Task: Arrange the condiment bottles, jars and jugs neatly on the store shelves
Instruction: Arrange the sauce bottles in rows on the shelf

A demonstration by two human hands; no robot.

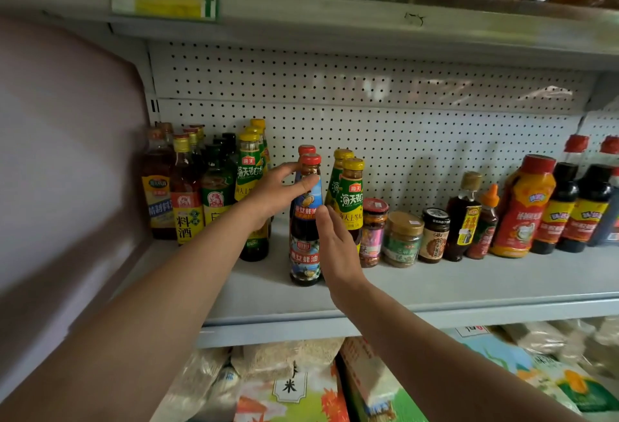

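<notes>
Left hand [278,192] was at the neck of the red-capped oyster sauce bottle [305,247], thumb and fingers spread loosely around it; couldn't tell if they actually gripped. Right hand [336,247] lay flat against the bottle's right side, fingers straight. Bottle stood upright on the middle shelf [469,284], a 2nd red cap right behind it. Green-labelled yellow-capped bottles [350,200] stood on both sides, cooking wine bottles [184,194] far left. 3 small jars [402,237] sat to the right, then dark sauce bottles [569,207]. Rice bags [291,384] filled the shelf below.
</notes>
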